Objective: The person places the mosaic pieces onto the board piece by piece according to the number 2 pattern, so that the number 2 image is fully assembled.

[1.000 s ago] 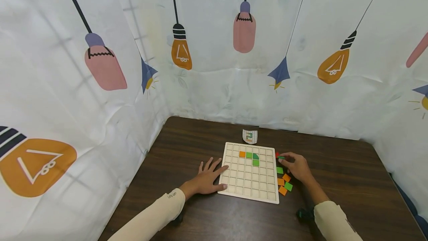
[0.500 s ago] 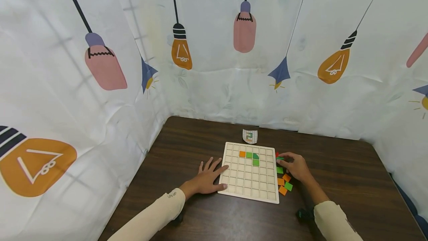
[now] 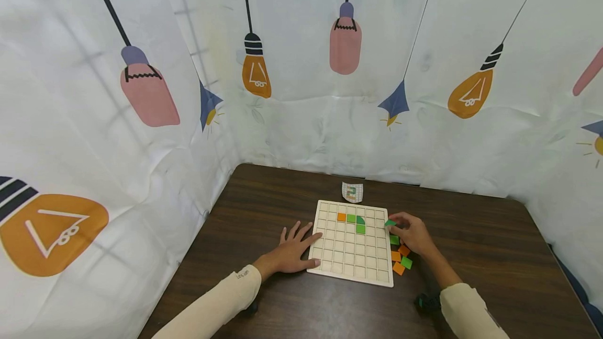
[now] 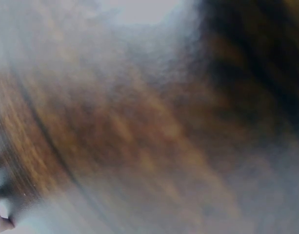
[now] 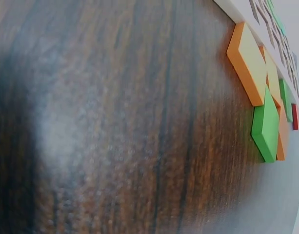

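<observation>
Our left hand [image 3: 293,252], grip spread wide and empty, is touching the left edge of the grid board [image 3: 349,250] on the tabletop [image 3: 273,198]. With our right hand [image 3: 412,232], grip narrowed, we are pinching a green tile [image 3: 390,223] by the board's right edge.

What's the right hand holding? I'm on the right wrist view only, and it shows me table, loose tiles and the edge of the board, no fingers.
Observer: In the head view, the right hand pinches a green tile at the right edge of the gridded board.
Operator: Where's the other hand?
Observer: The left hand is spread at the gridded board's left edge, with its thumb over that edge.
Operator: Anything beyond the far edge?
Observer: Yes, a small card with a coloured pattern on a printed grid.
</observation>
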Tool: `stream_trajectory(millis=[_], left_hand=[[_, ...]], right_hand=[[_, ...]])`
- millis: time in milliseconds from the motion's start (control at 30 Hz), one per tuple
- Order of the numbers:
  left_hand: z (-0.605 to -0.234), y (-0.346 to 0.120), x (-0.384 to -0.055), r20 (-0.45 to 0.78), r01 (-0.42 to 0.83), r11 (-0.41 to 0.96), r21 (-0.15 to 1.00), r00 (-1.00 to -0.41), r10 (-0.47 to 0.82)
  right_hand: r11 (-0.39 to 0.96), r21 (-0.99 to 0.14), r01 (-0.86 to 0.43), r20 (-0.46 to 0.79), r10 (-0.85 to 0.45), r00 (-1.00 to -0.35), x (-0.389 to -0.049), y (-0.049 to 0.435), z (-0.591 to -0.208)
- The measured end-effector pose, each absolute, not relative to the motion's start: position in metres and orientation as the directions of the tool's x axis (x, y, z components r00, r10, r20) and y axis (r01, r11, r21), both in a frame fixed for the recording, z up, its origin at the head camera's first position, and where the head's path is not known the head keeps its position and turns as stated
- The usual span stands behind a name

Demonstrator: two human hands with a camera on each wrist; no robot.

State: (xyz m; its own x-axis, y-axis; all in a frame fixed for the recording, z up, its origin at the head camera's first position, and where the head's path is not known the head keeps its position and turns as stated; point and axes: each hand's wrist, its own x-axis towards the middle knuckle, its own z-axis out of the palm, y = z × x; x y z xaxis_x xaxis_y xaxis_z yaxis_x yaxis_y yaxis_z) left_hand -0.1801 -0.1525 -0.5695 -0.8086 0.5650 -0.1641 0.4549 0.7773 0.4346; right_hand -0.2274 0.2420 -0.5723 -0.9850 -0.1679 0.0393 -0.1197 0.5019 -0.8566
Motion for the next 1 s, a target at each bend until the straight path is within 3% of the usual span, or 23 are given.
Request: stream_trajectory(millis=[767, 1000], left_hand=[[-0.568, -0.153, -0.178, -0.162, 0.466, 0.775, 0.427, -0.804, 0.573], [-0.568, -0.153, -0.179, -0.16, 0.46, 0.775, 0.432, -0.807, 0.569]], right_hand=[[0.445, -0.895, -0.026, -0.079, -0.216, -0.973, -0.216, 0.218, -0.573], [0.431, -0.899, -0.074, -0.045, -0.258, -0.965, -0.212, 0.21, -0.577]])
